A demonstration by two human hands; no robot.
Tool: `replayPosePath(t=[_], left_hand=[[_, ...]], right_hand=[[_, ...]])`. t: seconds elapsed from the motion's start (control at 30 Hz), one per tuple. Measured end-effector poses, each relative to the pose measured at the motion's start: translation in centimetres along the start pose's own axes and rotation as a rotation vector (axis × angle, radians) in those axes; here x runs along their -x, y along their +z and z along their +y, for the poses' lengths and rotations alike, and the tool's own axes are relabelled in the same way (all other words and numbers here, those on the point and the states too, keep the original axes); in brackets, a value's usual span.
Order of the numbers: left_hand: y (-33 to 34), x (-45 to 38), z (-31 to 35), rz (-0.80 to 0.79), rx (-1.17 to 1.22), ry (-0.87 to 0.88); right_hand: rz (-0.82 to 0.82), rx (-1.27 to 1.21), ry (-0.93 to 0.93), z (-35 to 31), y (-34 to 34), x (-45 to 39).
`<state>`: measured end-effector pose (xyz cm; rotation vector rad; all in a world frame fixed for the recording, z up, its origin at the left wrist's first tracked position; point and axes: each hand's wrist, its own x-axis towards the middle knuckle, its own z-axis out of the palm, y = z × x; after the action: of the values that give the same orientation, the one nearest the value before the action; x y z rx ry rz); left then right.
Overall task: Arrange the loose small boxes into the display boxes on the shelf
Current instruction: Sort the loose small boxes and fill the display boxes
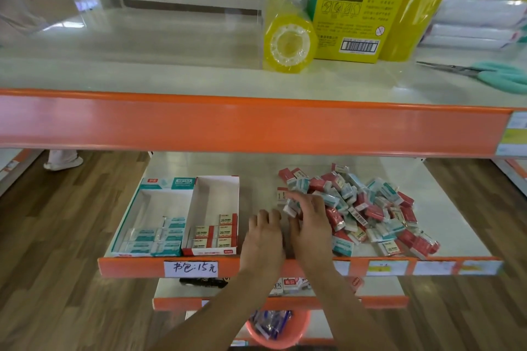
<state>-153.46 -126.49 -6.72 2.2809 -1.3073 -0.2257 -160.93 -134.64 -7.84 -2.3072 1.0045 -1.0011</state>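
Observation:
A heap of loose small boxes point(368, 208), red and teal, lies on the right of the middle shelf point(256, 174). At the shelf's left stand a teal display box point(134, 216) with several teal boxes in its front part, and beside it a red display box point(233, 194) with several red boxes at the front. My right hand point(309, 225) reaches into the heap's left edge, its fingers curled over a small box point(292, 205). My left hand point(263, 234) rests flat on the shelf next to it, fingers spread and holding nothing.
On the upper shelf point(256, 122) stand a roll of yellow tape point(289, 43), a yellow carton point(359, 8) and teal scissors point(496, 74). Lower shelves hold more boxes point(291, 283), and an orange basket point(278, 330) sits below. Someone's shoe point(64, 162) stands on the wood floor at the left.

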Motion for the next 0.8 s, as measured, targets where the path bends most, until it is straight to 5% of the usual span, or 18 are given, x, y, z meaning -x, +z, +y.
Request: replayPosePath(t=[0.27, 0.63, 0.8], left_hand=[[-0.4, 1.4, -0.9, 0.144, 0.492, 0.034], [0.2, 1.0, -1.3, 0.068, 0.417, -0.069], [0.2, 0.8, -1.1, 0.057, 0.377, -0.111]], right_hand=[[0.138, -0.062, 0.046, 0.1, 0.0, 0.0], [0.054, 0.115, 0.031, 0.8, 0.3, -0.2], [-0.028, -0.013, 0.103, 0.8, 0.4, -0.3]])
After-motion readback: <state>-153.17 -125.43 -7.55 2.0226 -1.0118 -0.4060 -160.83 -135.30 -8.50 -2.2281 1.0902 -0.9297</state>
